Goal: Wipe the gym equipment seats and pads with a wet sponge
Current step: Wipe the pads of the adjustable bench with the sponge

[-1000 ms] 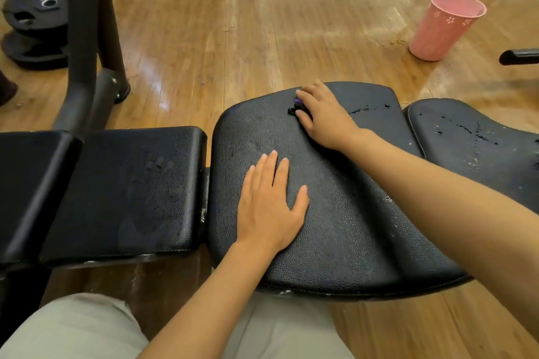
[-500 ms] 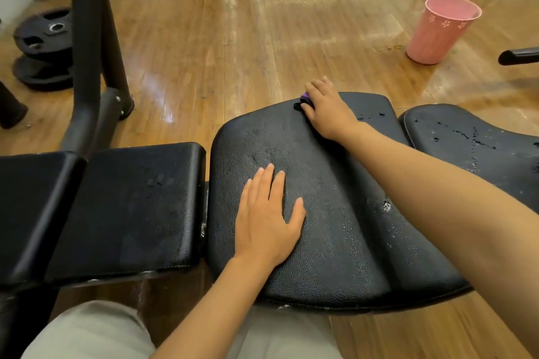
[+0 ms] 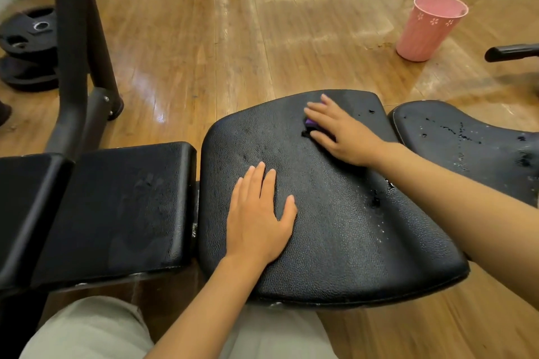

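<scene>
**Sponge mostly hidden under your R hand**

You're over the big black seat pad [image 3: 335, 213], which fills the middle of view. To its L sits a flatter black pad [image 3: 116, 198], its L end cut off by the frame; to the R, a 3rd pad [image 3: 466, 137] w/ water drops, partly behind your R forearm. Pink bin [image 3: 431, 28] stands well apart on the wood floor. Weight plates [image 3: 29, 46] at far L, blurry. Your left hand [image 3: 259, 218] lies flat on the seat pad, fingers straight, holding nothing. Your right hand [image 3: 341, 134] presses the sponge [image 3: 310, 124] near the pad's far edge, fingers mostly extended over it; only a purple sliver shows, so can't tell its shape.
</scene>
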### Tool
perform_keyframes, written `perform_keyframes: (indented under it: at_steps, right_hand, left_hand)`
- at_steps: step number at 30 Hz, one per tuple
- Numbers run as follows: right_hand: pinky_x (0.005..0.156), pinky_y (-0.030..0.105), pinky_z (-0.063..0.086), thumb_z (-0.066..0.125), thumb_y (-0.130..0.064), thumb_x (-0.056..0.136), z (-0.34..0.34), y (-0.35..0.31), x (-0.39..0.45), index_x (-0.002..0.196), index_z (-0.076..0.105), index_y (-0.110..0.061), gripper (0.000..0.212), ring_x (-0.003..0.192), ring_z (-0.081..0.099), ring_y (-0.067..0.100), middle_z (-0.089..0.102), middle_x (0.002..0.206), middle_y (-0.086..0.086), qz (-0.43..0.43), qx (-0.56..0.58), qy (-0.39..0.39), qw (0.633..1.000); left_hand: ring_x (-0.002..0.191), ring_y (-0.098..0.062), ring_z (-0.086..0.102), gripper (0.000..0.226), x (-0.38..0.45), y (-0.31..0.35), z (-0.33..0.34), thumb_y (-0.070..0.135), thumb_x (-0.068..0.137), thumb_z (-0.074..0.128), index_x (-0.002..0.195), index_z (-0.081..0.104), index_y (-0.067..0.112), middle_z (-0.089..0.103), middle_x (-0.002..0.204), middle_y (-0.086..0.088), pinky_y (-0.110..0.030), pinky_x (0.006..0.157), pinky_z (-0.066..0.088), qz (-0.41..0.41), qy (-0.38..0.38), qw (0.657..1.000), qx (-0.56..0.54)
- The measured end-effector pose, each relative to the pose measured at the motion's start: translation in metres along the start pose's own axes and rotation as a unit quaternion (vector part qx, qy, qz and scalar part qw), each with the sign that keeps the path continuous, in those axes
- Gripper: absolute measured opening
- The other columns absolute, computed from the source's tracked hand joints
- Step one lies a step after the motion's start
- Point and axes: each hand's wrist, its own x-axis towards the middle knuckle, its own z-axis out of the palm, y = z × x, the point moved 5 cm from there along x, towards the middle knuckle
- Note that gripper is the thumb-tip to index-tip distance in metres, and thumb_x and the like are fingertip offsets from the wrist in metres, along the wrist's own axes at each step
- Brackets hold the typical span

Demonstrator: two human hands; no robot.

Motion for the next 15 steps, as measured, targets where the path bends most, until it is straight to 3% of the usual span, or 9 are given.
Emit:
perform_keyframes:
  at_steps: [3,6,11,15]
  right_hand:
    - [0.120,0.034,0.013,0.047,-0.031,0.098,0.005,-0.012,-0.028,0.146,0.042,-0.001,0.057,0.149,0.013,0.026,0.036,0.155,0.013,-0.043,-0.016,-0.042,0.998]
    - [0.120,0.029,0.010,0.051,-0.026,0.101,0.002,-0.008,-0.026,0.149,0.039,-0.003,0.055,0.149,0.009,0.021,0.030,0.158,0.011,-0.045,-0.018,-0.051,0.998]
    - [0.121,0.033,0.006,0.054,-0.020,0.101,-0.007,0.015,0.016,0.149,0.032,0.002,0.057,0.152,0.005,0.032,0.023,0.160,0.017,0.055,-0.011,0.012,0.998]
    - [0.118,0.026,0.004,0.051,-0.022,0.103,-0.008,0.016,0.025,0.151,0.032,0.000,0.056,0.152,0.004,0.027,0.023,0.161,0.012,0.105,-0.006,0.045,0.993]
  left_hand:
    - [0.141,-0.029,0.040,0.065,0.001,0.001,0.000,0.050,0.092,0.038,0.138,0.056,0.006,0.047,0.150,-0.012,-0.043,0.119,0.026,0.000,0.003,1.000,-0.002]
    - [0.141,-0.029,0.040,0.066,0.001,0.000,0.000,0.050,0.092,0.038,0.138,0.055,0.007,0.047,0.150,-0.012,-0.045,0.119,0.028,-0.001,0.003,1.000,0.001]
    - [0.138,-0.030,0.043,0.064,0.003,0.000,0.000,0.050,0.090,0.040,0.134,0.058,0.006,0.050,0.147,-0.012,-0.047,0.117,0.032,0.000,0.010,1.000,-0.007]
    - [0.138,-0.030,0.043,0.065,0.003,0.000,-0.002,0.050,0.089,0.040,0.133,0.059,0.006,0.050,0.146,-0.012,-0.048,0.116,0.033,-0.002,0.005,1.000,-0.012]
